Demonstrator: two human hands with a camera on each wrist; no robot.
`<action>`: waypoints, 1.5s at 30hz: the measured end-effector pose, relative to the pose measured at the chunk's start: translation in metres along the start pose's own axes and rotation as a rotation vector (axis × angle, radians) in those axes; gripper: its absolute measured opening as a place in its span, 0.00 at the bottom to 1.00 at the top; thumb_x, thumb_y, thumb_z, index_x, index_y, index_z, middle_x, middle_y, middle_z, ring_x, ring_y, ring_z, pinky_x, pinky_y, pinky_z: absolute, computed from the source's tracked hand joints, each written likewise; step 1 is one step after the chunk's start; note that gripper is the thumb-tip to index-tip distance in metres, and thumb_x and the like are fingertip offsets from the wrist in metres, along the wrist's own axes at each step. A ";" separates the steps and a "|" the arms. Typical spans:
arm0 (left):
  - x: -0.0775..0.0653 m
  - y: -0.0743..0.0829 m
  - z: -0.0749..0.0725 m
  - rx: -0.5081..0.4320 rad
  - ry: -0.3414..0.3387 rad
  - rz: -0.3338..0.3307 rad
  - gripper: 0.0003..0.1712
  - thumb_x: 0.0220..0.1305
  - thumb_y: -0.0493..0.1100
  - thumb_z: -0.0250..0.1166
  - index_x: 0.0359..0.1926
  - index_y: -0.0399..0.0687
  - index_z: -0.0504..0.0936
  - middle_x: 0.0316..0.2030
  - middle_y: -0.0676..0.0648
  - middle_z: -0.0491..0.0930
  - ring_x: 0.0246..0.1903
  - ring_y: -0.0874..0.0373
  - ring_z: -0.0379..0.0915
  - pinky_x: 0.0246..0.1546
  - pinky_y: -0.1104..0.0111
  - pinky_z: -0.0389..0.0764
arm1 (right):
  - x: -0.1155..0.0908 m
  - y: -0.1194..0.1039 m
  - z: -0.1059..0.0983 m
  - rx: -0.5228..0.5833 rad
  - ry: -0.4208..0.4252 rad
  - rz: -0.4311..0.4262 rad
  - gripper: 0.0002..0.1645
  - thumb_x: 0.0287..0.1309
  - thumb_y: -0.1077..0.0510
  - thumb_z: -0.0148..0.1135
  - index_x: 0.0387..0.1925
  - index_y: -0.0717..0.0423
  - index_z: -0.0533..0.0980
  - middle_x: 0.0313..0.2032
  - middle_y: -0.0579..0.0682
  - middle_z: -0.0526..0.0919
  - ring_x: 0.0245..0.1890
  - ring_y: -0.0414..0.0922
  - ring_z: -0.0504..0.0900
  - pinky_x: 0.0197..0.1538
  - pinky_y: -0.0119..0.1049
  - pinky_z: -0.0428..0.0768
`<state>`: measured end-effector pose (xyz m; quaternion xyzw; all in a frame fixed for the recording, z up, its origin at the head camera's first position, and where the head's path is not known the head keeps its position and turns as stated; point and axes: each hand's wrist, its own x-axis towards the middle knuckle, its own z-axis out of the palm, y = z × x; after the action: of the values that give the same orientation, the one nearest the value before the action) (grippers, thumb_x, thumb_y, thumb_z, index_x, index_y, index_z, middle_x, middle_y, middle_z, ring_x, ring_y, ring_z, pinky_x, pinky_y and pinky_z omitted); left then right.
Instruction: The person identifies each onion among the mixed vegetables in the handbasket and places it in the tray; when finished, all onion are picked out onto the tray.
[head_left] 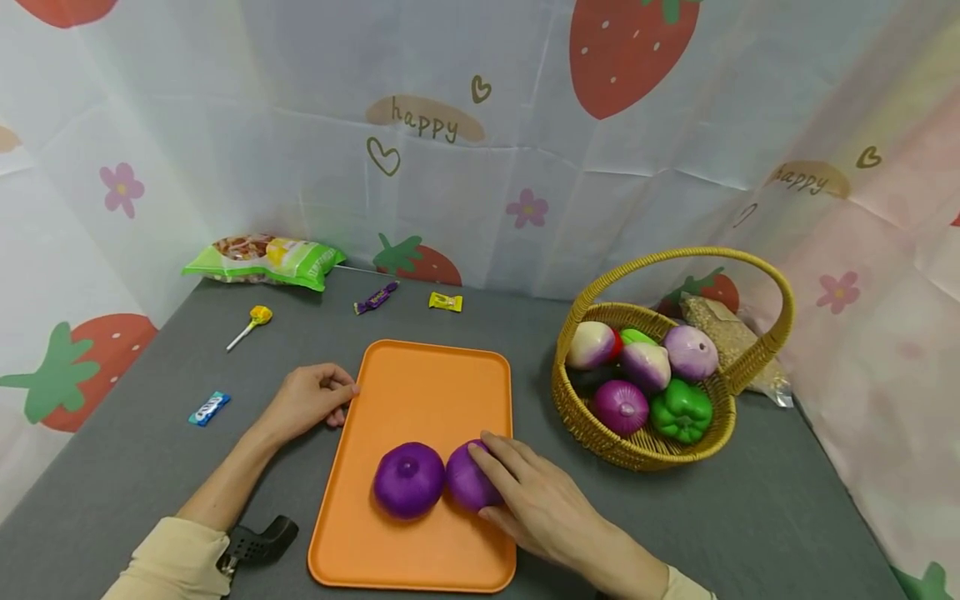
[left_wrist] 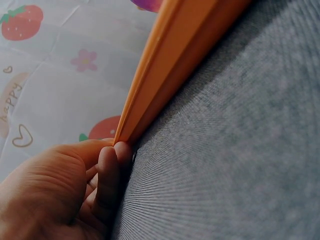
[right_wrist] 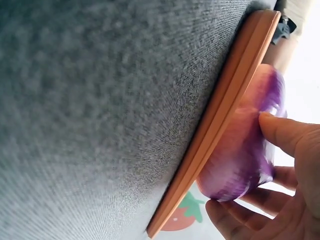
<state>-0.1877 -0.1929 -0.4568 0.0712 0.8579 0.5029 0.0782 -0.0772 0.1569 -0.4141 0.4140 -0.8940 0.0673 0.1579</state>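
My left hand (head_left: pixel 313 398) is at the left edge of an orange tray (head_left: pixel 435 383); in the left wrist view its thumb and fingers (left_wrist: pixel 106 165) pinch the rim of that tray. Two round purple onions lie side by side on the near half of the tray. The left onion (head_left: pixel 408 481) is dark, with a nub on top. The right onion (head_left: pixel 467 479) is under my right hand (head_left: pixel 536 496), whose thumb and fingers grip it from the right side. In the right wrist view this onion (right_wrist: pixel 237 155) shows pale purple streaks, close over the tray rim.
To the right stands a wicker basket (head_left: pixel 637 458) with a tall handle, holding toy vegetables, among them a green pepper (head_left: pixel 681 412). Behind it lies a bag of grains (head_left: pixel 731 337). A green snack bag (head_left: pixel 270 260), a lollipop (head_left: pixel 259 316) and several wrapped candies lie left and behind the tray.
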 end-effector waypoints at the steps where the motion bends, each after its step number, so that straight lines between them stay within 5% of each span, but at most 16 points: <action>1: 0.000 0.000 0.000 -0.002 -0.001 -0.001 0.13 0.67 0.45 0.64 0.42 0.37 0.81 0.25 0.47 0.83 0.19 0.60 0.79 0.23 0.69 0.83 | 0.001 0.000 0.000 0.000 0.000 0.000 0.40 0.54 0.45 0.71 0.66 0.53 0.69 0.63 0.56 0.75 0.61 0.50 0.77 0.59 0.41 0.80; 21: -0.003 0.000 -0.001 -0.007 -0.002 0.001 0.14 0.67 0.46 0.64 0.42 0.37 0.81 0.25 0.47 0.83 0.19 0.60 0.79 0.23 0.68 0.83 | 0.000 0.011 -0.019 -0.013 0.018 0.079 0.40 0.57 0.40 0.67 0.67 0.48 0.67 0.64 0.55 0.73 0.60 0.50 0.77 0.54 0.45 0.82; 28: -0.004 0.000 0.000 -0.001 -0.010 -0.004 0.14 0.67 0.46 0.64 0.42 0.37 0.81 0.25 0.47 0.82 0.19 0.60 0.79 0.23 0.69 0.83 | -0.007 0.045 -0.056 -0.039 0.138 0.131 0.34 0.64 0.40 0.59 0.66 0.51 0.69 0.63 0.56 0.74 0.57 0.53 0.79 0.55 0.48 0.81; 35: -0.002 0.003 -0.002 -0.004 -0.015 0.012 0.13 0.67 0.45 0.64 0.41 0.37 0.81 0.24 0.47 0.83 0.18 0.60 0.79 0.23 0.68 0.82 | -0.009 0.089 -0.108 -0.050 0.201 0.237 0.31 0.48 0.58 0.73 0.57 0.56 0.76 0.57 0.58 0.78 0.55 0.55 0.77 0.49 0.54 0.81; 40: 0.000 0.001 -0.001 -0.008 -0.014 0.012 0.14 0.67 0.46 0.64 0.41 0.37 0.81 0.24 0.47 0.83 0.18 0.60 0.79 0.23 0.69 0.82 | -0.006 0.133 -0.136 -0.078 0.130 0.351 0.26 0.54 0.59 0.69 0.56 0.58 0.76 0.55 0.61 0.78 0.52 0.60 0.78 0.46 0.59 0.79; 45: 0.000 0.000 -0.002 -0.014 -0.015 0.011 0.14 0.67 0.46 0.64 0.41 0.37 0.81 0.23 0.48 0.82 0.19 0.60 0.79 0.23 0.68 0.82 | -0.001 0.174 -0.149 -0.034 -0.107 0.524 0.26 0.63 0.54 0.59 0.61 0.58 0.71 0.60 0.66 0.72 0.58 0.65 0.72 0.56 0.67 0.71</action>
<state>-0.1879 -0.1949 -0.4557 0.0793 0.8534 0.5086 0.0824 -0.1754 0.3082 -0.2723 0.1685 -0.9787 0.0689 0.0946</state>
